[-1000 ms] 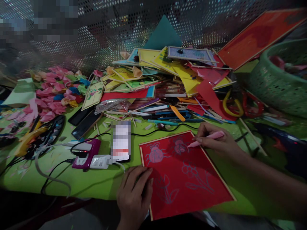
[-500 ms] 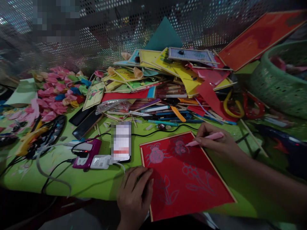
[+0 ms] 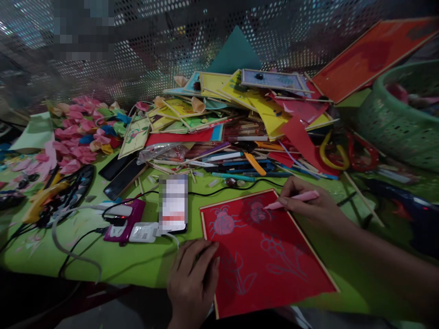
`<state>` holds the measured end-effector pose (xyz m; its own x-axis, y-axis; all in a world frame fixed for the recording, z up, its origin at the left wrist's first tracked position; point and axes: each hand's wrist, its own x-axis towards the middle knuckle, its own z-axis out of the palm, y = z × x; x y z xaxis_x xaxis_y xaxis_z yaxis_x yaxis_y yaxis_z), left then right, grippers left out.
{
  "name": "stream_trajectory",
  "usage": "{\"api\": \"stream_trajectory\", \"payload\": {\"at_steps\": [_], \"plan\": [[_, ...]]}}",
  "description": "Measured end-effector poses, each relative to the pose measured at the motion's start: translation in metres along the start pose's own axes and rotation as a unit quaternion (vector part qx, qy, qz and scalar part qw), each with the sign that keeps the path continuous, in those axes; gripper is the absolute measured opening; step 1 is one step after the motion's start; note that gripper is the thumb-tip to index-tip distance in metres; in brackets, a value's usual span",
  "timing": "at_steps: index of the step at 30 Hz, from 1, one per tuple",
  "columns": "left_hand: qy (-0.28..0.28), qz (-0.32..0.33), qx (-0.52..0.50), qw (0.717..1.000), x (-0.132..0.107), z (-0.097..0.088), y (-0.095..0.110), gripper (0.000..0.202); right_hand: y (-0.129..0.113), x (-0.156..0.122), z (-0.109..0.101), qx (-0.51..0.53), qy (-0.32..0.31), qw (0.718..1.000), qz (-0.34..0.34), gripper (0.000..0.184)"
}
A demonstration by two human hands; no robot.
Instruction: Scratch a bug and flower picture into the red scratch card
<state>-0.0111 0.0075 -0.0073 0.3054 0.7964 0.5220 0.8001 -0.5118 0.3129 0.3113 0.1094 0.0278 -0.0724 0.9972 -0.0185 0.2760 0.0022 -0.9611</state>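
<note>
A pink marker (image 3: pixel 302 197) is pinched in my right hand (image 3: pixel 305 203), its tip on a ladybird drawing (image 3: pixel 259 211) near the top of a red card (image 3: pixel 250 246). Thin wooden sticks border part of the card. To the left is a second ladybird drawing (image 3: pixel 222 222), filled in with pink. Two flower drawings (image 3: pixel 240 276) in pale outline lie lower on the sheet. Over the card's left edge rests my left hand (image 3: pixel 195 269), fingers loosely bent and slightly apart, with nothing held in them.
A phone (image 3: pixel 174 203) lies left of the card beside a purple power strip (image 3: pixel 125 221) with cables. Pens, sticks and framed cards (image 3: pixel 240 91) pile up behind. Yellow-handled scissors (image 3: pixel 334 153), a green basket (image 3: pixel 394 114) and a dark glue gun (image 3: pixel 408 201) are on the right.
The marker tip has shifted very slightly left on the right-hand ladybird. My left hand stays in the same place on the card.
</note>
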Motion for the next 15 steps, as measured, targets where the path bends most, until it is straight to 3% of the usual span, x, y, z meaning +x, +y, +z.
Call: {"api": "stream_trajectory", "payload": {"at_steps": [15], "plan": [[0.000,-0.001,-0.006,1.000,-0.0036,0.0025,-0.0021,0.031,0.0028,0.0012,0.0004,-0.015,-0.018,1.000,-0.016,0.027]]}}
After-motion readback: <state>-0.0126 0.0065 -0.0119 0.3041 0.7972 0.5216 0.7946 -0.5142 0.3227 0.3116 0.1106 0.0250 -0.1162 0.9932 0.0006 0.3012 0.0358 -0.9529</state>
